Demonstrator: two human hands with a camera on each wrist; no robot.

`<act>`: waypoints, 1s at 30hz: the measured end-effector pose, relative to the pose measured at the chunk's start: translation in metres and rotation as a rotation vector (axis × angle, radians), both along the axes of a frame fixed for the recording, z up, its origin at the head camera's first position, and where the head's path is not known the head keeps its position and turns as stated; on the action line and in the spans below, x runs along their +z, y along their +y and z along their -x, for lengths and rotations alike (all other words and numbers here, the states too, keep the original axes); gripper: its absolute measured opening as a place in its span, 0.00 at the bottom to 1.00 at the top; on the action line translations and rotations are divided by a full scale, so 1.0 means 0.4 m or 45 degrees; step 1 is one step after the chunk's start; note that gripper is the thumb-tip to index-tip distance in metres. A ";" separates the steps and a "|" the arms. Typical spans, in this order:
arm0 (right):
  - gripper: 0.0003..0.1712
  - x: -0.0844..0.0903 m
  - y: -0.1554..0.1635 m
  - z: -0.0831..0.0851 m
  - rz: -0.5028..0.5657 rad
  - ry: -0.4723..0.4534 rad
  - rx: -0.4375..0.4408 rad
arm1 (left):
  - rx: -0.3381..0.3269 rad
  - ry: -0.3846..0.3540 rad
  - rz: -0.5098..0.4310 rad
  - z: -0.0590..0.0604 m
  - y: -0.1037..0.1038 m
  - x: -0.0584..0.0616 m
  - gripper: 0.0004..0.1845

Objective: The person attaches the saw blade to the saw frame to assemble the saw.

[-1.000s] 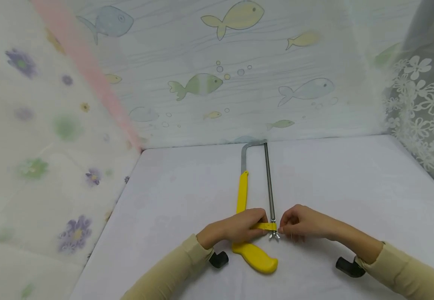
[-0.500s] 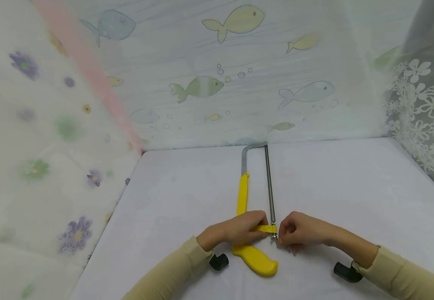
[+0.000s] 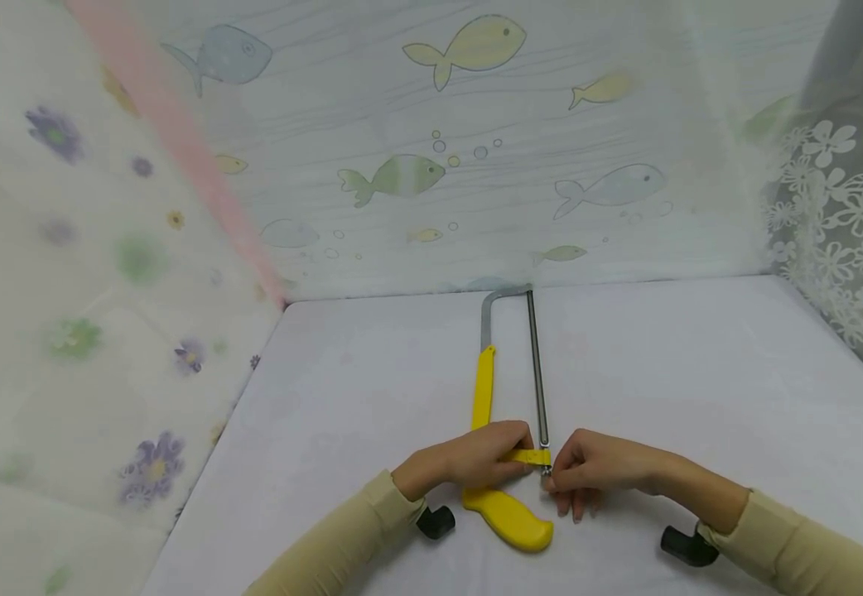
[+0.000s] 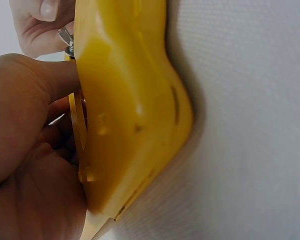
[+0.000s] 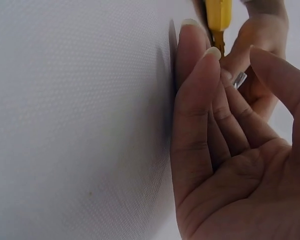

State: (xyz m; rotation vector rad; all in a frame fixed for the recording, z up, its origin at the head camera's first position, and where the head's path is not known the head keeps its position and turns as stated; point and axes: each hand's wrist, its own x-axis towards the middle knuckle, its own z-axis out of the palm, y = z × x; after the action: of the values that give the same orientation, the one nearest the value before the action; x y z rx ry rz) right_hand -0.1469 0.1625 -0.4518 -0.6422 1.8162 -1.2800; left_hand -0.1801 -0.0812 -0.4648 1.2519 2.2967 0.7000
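While the left hand (image 3: 469,463) gripped the hacksaw (image 3: 509,414) frame on the white surface (image 3: 700,397), its fingers curled around the yellow plastic. The right hand (image 3: 595,472) pinched the wing nut (image 3: 546,472) at the blade's (image 3: 537,372) near end.

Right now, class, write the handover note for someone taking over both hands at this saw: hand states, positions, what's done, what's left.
Left hand grips the hacksaw where frame meets yellow handle, pinning it flat on the white table.
Right hand pinches the wing nut at the blade's near end, other fingers extended.
Done: the blade sits in the frame.
Left: whether the nut is tight cannot be seen; check it.
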 end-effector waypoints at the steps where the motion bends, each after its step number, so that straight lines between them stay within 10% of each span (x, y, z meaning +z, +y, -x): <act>1: 0.18 0.000 -0.001 0.000 -0.010 -0.009 -0.011 | -0.002 0.001 0.000 0.000 0.000 0.000 0.06; 30: 0.17 -0.001 0.000 0.004 -0.039 -0.116 -0.107 | -0.011 0.025 0.009 0.000 0.003 0.002 0.05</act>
State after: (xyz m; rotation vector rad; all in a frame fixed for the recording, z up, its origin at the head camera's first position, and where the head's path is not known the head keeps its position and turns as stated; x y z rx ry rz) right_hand -0.1486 0.1627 -0.4524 -0.4877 1.8004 -1.3126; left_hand -0.1800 -0.0801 -0.4638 1.2698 2.3063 0.6792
